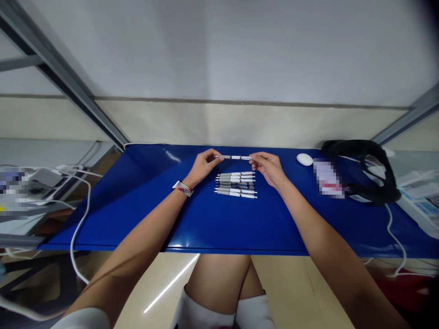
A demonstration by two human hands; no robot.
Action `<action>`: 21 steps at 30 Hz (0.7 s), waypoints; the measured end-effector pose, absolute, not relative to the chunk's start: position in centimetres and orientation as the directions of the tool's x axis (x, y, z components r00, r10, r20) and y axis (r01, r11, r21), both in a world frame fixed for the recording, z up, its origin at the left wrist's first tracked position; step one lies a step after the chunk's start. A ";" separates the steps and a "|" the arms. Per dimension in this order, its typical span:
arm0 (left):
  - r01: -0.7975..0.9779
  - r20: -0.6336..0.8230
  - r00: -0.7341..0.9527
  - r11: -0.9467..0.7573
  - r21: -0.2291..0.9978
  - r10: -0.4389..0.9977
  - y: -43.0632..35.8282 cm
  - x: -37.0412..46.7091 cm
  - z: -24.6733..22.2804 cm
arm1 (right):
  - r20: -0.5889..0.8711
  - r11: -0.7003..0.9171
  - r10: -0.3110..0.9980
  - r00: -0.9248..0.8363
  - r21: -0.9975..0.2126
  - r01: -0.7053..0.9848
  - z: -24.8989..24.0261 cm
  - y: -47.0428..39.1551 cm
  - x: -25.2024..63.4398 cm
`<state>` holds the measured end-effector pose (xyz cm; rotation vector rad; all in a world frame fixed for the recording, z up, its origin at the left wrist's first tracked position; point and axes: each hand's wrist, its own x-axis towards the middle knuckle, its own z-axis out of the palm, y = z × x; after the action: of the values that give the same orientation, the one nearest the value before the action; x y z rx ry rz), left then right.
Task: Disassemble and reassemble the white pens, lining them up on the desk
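Note:
A white and grey pen [236,157] is stretched level between my two hands, above a group of pens on the blue table [137,214]. My left hand [205,165] pinches its pointed grey end. At the other end, the thumb and fingers of my right hand [268,167] are closed on the white part. Just below, several pens [236,184] lie side by side with their tips to the left. Most are white with grey grips; one or more in the middle look darker.
To the right lie a white oval object [304,159], a blurred-out packet or card [328,178] and a black strap-like headset [391,183]. White cables [82,224] hang at the left edge. Metal posts [75,77] and a wall bound the table.

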<state>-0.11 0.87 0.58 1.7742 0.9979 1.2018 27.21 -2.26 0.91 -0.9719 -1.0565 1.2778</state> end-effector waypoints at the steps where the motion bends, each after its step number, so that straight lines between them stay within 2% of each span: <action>1: 0.160 0.362 0.256 -0.408 0.899 0.896 0.9 -0.1 0.6 | 0.058 0.056 0.998 0.002 -0.964 -0.259 0.8 -2.2 27.2; 5: 0.124 0.327 0.281 -0.372 0.920 0.902 1.0 -0.1 0.6 | 0.045 0.044 0.999 0.004 -0.956 -0.289 0.7 -2.1 27.2; 10: 0.133 0.364 0.286 -0.413 0.901 0.886 1.1 -0.2 0.4 | 0.037 0.039 0.999 0.013 -0.947 -0.318 0.8 -2.2 27.1; 14: 0.127 0.313 0.342 -0.374 0.919 0.886 1.0 -0.3 0.3 | 0.032 0.031 0.999 0.003 -0.950 -0.310 0.8 -2.1 27.1; 21: 0.129 0.375 0.348 -0.440 0.889 0.859 1.3 -0.3 0.1 | 0.019 0.020 1.000 0.005 -0.960 -0.278 0.6 -2.1 27.0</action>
<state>-0.28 1.28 0.07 1.8113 0.8724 1.1504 27.01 -2.14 0.65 -0.9863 -1.0073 1.3138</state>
